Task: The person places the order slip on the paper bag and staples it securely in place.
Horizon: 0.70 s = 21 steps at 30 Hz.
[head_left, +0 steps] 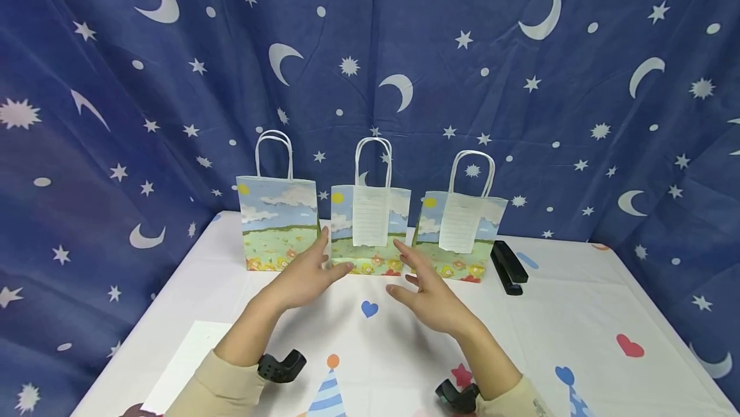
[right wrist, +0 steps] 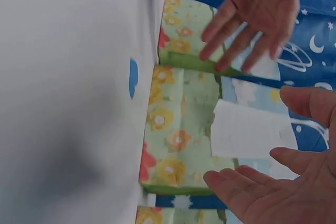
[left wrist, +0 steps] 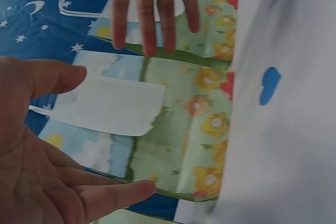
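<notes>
Three paper gift bags with a meadow-and-flowers print stand in a row. My left hand (head_left: 302,279) is held in front of the gap between the left bag (head_left: 277,211) and the middle bag (head_left: 341,230), fingers relaxed and apart. Opposite it, my right hand (head_left: 433,298) spreads its fingers before the space between the middle bag and the right bag (head_left: 428,250). Both palms face each other around the middle bag, and neither holds anything. A lined white paper slip (head_left: 370,214) hangs down the middle bag's front; another lined slip (head_left: 459,224) hangs on the right bag.
A black stapler (head_left: 509,267) lies to the right of the right bag. On the left, a white sheet of paper (head_left: 187,359) is partly covered by my left sleeve. Behind the white printed tablecloth (head_left: 578,301) hangs a blue moon-and-star curtain (head_left: 439,31).
</notes>
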Available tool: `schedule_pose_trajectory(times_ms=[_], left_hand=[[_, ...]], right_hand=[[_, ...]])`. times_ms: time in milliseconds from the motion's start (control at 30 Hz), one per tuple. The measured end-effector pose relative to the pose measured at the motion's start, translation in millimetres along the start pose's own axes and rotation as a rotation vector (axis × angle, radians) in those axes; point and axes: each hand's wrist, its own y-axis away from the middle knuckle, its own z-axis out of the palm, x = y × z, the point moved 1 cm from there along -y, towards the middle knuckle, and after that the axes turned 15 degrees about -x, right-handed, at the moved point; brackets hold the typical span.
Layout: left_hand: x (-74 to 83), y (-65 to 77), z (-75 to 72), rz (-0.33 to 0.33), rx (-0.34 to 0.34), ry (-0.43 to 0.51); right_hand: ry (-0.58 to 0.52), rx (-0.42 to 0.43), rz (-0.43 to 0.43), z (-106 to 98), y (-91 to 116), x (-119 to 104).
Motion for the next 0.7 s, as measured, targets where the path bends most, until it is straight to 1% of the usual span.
schedule_pose_trajectory(times_ms=[200, 333, 433, 567, 700], left_hand=[[4.0, 6.3, -10.9, 0.029, -0.038, 0.026], [0.8, 10.0, -13.7, 0.028, -0.033, 0.038], [-5.3, 13.4, -15.6, 0.011, -0.014, 0.041], [-17.3, 19.7, -19.0, -0.014, 0.009, 0.025], [-29.6, 23.8, -22.8, -0.008, 0.045, -0.005]], right_hand=[[-0.011, -0.028, -0.028, 8, -4, -1], [-0.019, -0.041, -0.026, 13, -7, 0], [-0.016, -0.043, -0.025, 16, -10, -2], [-0.018, -0.03, -0.027, 20, -16, -3], [-0.035, -0.026, -0.034, 23, -22, -1]])
